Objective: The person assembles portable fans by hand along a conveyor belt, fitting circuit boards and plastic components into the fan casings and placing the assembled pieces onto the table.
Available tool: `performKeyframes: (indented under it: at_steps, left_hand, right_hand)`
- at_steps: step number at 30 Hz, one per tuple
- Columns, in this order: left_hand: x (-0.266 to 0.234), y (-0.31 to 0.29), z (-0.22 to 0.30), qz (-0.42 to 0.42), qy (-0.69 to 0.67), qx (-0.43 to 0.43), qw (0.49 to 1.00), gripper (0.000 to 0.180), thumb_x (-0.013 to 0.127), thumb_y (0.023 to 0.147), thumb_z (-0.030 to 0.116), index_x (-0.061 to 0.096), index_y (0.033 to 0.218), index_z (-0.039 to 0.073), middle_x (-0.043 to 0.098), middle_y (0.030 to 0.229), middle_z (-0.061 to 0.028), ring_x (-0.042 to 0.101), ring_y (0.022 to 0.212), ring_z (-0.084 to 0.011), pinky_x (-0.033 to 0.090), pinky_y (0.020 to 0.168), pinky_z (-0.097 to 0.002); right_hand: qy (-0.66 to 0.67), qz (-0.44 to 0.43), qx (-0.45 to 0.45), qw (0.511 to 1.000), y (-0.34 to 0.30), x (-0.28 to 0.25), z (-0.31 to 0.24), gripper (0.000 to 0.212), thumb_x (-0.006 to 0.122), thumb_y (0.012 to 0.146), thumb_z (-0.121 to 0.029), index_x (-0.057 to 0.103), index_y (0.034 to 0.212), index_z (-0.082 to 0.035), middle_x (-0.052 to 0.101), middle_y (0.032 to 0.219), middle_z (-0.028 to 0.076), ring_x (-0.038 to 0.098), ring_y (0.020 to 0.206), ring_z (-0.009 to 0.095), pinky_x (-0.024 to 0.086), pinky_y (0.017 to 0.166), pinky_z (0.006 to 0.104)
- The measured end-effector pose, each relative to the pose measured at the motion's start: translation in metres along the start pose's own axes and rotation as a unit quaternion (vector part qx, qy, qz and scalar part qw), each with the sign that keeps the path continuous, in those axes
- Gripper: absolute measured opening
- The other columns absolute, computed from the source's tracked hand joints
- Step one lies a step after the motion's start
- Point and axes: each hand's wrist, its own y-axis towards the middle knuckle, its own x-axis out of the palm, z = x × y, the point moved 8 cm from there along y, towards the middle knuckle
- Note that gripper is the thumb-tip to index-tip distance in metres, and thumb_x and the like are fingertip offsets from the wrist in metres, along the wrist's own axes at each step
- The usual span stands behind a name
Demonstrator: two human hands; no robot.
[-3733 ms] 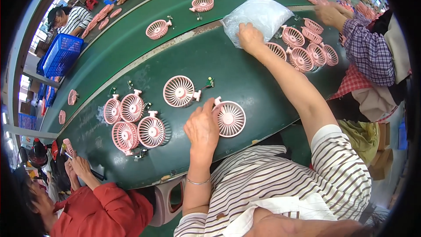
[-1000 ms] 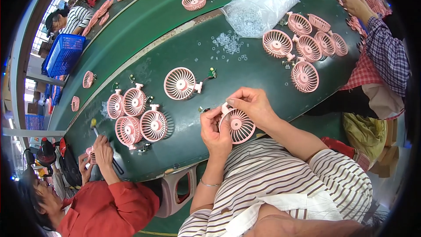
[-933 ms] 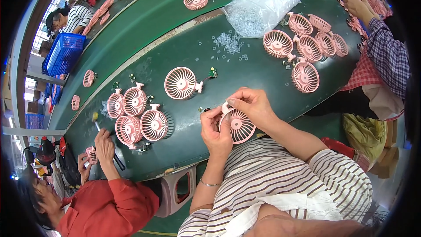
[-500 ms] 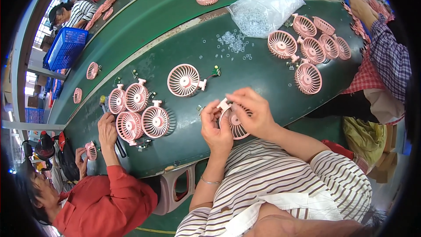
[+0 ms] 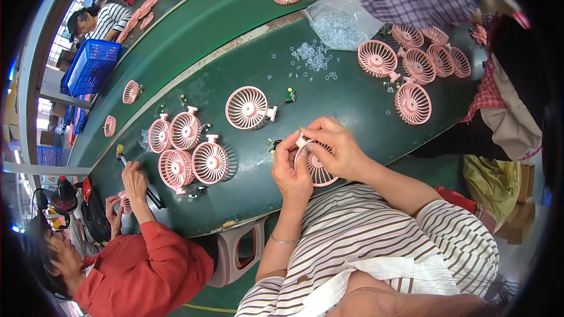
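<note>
Gripping a pink fan grille (image 5: pixel 317 167) between left hand (image 5: pixel 292 167) and right hand (image 5: pixel 338 151), probably fitting its handle end; next likely needs careful fingertip alignment.

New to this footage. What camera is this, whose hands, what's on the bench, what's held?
This is one wide fisheye camera worn on a person's head, looking down; that is why straight edges bend. No machine is involved. The two bare forearms rising from the lower edge belong to the wearer. The left hand and right hand together hold a pink round fan grille at the near edge of the green bench.

On the bench lie a single pink fan, a cluster of four fans to the left, more fans to the right, and a clear bag of small clear rings with some spilled. A co-worker in red works at lower left.
</note>
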Motion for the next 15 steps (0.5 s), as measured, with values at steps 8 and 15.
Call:
performKeyframes:
  at_steps: [8,15]
  left_hand:
    - [-0.007,0.009,0.035,-0.019,0.180,-0.056,0.982,0.039,0.059,0.087,0.008,0.051,0.124,0.006,0.066,0.075,-0.0114,0.064,0.067,-0.0138,0.050,0.064,-0.0278]
    - [-0.081,0.075,0.060,0.102,0.437,0.059,0.892,0.025,0.053,0.086,0.002,0.061,0.108,0.007,0.063,0.077,-0.0114,0.061,0.067,-0.0242,0.047,0.061,-0.0356]
  right_hand:
    - [-0.132,0.041,0.017,0.990,-0.009,-0.051,0.035,0.018,0.060,0.081,-0.005,0.066,0.096,0.003,0.060,0.088,0.016,0.060,0.080,0.030,0.048,0.070,0.0344]
    - [-0.284,0.092,0.069,0.952,-0.009,-0.143,0.075,0.016,0.060,0.081,-0.002,0.065,0.094,0.005,0.059,0.086,0.017,0.058,0.078,0.030,0.046,0.069,0.0355]
